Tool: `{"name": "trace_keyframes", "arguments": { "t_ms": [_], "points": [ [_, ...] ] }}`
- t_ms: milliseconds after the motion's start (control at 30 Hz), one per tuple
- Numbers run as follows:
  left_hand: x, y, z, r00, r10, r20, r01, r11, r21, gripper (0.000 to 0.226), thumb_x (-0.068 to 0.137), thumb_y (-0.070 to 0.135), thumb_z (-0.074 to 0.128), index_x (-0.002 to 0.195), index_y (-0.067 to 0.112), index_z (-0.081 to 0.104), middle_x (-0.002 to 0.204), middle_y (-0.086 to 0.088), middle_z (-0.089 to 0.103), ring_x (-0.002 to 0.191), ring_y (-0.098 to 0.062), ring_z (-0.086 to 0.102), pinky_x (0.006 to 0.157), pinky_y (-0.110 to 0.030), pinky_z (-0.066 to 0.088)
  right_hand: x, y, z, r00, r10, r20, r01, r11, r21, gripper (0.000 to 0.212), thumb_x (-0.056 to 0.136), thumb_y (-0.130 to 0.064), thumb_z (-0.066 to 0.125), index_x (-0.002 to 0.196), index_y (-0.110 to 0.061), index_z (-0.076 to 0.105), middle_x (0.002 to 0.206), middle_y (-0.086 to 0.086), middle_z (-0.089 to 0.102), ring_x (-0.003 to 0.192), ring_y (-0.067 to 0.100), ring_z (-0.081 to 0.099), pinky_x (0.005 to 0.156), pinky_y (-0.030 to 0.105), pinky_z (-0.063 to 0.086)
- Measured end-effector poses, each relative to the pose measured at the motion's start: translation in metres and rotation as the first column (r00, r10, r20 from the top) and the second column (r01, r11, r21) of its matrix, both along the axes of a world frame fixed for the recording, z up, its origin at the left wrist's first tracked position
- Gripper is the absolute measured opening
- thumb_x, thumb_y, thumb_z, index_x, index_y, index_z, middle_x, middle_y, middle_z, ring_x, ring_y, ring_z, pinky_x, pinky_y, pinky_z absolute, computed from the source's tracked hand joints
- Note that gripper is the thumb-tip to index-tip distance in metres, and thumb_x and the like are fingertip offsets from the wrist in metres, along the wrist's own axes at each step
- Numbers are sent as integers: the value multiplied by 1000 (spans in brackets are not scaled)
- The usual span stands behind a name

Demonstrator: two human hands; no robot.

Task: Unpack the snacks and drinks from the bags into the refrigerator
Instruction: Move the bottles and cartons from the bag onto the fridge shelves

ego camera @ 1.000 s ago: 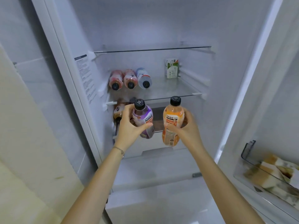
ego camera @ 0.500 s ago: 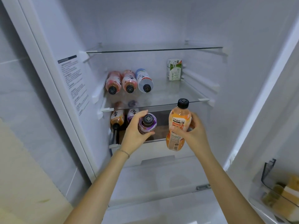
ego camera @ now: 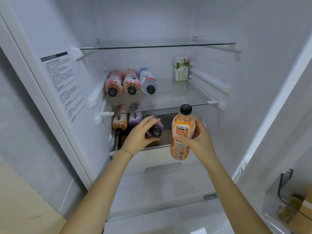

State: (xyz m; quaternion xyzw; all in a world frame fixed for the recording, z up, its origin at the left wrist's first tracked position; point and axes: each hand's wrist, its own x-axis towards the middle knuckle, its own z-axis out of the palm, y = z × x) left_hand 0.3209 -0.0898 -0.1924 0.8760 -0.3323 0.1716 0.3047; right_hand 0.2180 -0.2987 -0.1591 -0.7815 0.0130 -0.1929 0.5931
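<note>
Refrigerator (ego camera: 152, 22), left grip (ego camera: 140, 135) holds purple bottle (ego camera: 156, 130) sideways, right grip (ego camera: 200, 139) orange bottle (ego camera: 182, 130) upright

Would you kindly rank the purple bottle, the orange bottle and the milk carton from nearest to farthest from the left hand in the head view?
1. Purple bottle: lying sideways, gripped by the left hand.
2. Orange bottle: upright just to the right, in the right hand.
3. Milk carton: back right of the middle shelf.
</note>
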Motion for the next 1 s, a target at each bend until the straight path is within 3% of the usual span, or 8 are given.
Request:
{"name": "trace_keyframes", "arguments": {
  "t_ms": [100, 333, 433, 533, 667, 867, 1000],
  "points": [
    [3, -2, -16, 994, -8, 107, -12, 984, 180, 64, 77, 16, 78, 134, 23, 53, 148, -7, 43, 133, -30, 44, 103, -47, 45, 1, -4, -1, 1000, -3, -5, 3, 1000, 10, 67, 71, -21, 83, 129, -28, 51, 109, -22, 60, 98, 0, 59, 71, 15, 46],
    [11, -9, -18, 996, -47, 82, 20, 954, 300, 60, 77, 14, 77, 132, 24, 55, 148, -7, 42, 137, -34, 37, 104, -53, 43, 4, -11, -3, 1000, -15, -16, 15, 1000, 10, 63, 70, -20, 83, 125, -28, 52, 108, -21, 60, 97, 0, 59, 72, 18, 47],
    [12, -8, -21, 999, -31, -8, 33, 953, 301, 64, 80, 24, 76, 138, 28, 48, 155, -2, 30, 146, -31, 21, 112, -54, 32, 6, -13, -7, 999, -21, -29, 21, 1000, 1, 62, 71, -21, 83, 123, -32, 51, 107, -22, 59, 96, 2, 59, 76, 21, 48],
    [11, -6, -17, 998, -29, -59, 52, 905, 422, 84, 74, 55, 73, 145, 35, 33, 161, 3, 12, 149, -24, 3, 117, -50, 13, 10, -12, -10, 999, -33, -40, 32, 999, -13, 64, 71, -22, 83, 124, -31, 50, 109, -19, 57, 98, 6, 57, 81, 26, 48],
    [13, -8, -17, 999, -10, -32, 20, 940, 340, 76, 74, 65, 67, 139, 36, 43, 158, 3, 24, 147, -25, 17, 115, -54, 24, 12, -11, -12, 999, -15, -37, 15, 1000, 1, 64, 70, -20, 84, 122, -33, 50, 109, -21, 58, 96, 3, 58, 73, 17, 45],
    [27, -14, -17, 997, 79, 16, -80, 941, 330, 69, 77, 65, 64, 137, 37, 45, 156, 4, 28, 146, -23, 21, 119, -51, 8, 13, -13, -13, 999, 1, -45, 0, 1000, 22, 63, 70, -18, 84, 122, -32, 52, 108, -23, 60, 95, -1, 60, 67, 12, 43],
    [43, -11, -13, 985, 173, 14, -170, 946, 274, 67, 79, 59, 66, 138, 34, 44, 154, 3, 33, 144, -20, 24, 119, -50, 6, 15, -18, -17, 998, -9, -58, 10, 1000, 21, 66, 70, -20, 84, 126, -32, 52, 109, -21, 60, 97, 1, 60, 70, 14, 44]
  ]
}}
